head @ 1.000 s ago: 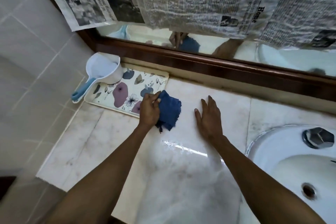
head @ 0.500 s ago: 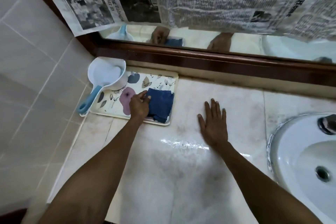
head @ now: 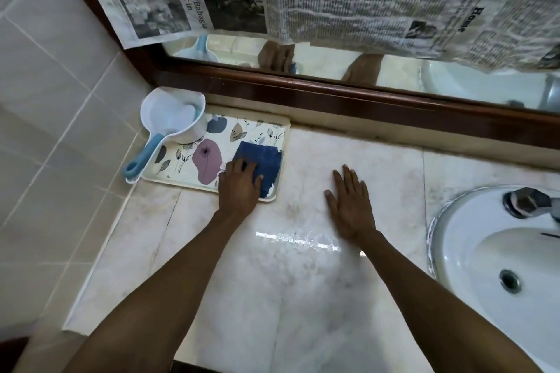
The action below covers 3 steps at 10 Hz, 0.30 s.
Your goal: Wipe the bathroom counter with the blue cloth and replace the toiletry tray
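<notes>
two hands point(head: 239, 185), one cloth point(head: 266, 160), one tray point(head: 181, 172), one scoop point(head: 169, 118), one sink point(head: 485, 251)

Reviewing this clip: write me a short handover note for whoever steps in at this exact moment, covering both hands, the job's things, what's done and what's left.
Left hand: palm down, pressing the blue cloth onto the floral tray; no closed grip shows.
Right hand: flat and open on the bare counter, holding nothing.
Tray: on the counter in the back left corner by the wall, with a white and blue water scoop resting on its far left end.
Done: tray appears back in place; counter shows a wet sheen near the front.
Left: likely just release the cloth; whether the counter is fully wiped cannot be told.
</notes>
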{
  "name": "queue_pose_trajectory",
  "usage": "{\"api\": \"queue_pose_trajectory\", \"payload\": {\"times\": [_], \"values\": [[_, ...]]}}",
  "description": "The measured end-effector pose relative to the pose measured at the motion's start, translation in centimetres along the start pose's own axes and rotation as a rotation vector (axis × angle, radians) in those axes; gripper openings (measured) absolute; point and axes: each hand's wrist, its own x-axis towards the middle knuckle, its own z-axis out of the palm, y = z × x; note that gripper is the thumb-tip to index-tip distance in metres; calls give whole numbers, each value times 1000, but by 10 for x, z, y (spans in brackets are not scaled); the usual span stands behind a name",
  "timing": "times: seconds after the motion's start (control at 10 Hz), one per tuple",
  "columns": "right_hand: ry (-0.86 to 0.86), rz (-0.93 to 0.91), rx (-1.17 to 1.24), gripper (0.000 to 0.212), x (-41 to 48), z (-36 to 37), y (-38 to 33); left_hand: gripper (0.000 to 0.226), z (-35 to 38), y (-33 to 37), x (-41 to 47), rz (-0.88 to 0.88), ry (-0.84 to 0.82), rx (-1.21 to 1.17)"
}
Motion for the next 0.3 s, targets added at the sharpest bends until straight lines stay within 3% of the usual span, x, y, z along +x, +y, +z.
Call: {"api": "queue_pose_trajectory", "payload": {"times": [0.1, 0.2, 0.3], "values": [[-63, -26, 5, 61, -17, -10, 11, 29, -4, 7, -4, -15, -60, 58], [-117, -32, 38, 80, -44, -23, 25, 27, -18, 29, -17, -59, -45, 14], [-192, -75, 44, 69, -74, -39, 39, 30, -25, 57, -39, -58, 8, -121]]}}
